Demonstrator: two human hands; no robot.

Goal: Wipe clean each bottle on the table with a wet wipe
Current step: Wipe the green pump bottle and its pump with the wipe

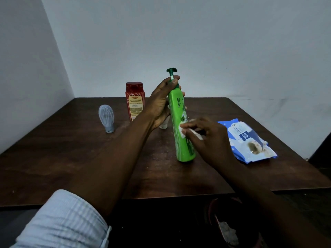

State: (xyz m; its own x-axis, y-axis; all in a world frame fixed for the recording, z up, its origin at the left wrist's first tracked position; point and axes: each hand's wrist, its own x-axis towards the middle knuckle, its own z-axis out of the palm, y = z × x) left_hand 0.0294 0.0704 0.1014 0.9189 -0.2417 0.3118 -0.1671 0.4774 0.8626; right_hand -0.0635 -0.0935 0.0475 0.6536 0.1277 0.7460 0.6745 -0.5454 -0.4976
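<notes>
A tall green pump bottle (180, 122) stands slightly tilted on the dark wooden table (89, 158), its base near the middle. My left hand (161, 102) grips its neck and upper body from the left. My right hand (209, 138) pinches a white wet wipe (184, 130) and presses it against the bottle's right side, about halfway up. A red bottle (134, 101) stands behind to the left. A small pale grey bottle (107, 118) stands upside down on its cap further left. A white object (164, 124) is mostly hidden behind my left hand.
A blue pack of wet wipes (248, 140) lies at the right of the table. Below the table's front edge sits a dark bin (232, 221) with crumpled white material inside. Pale walls close in behind and at the left.
</notes>
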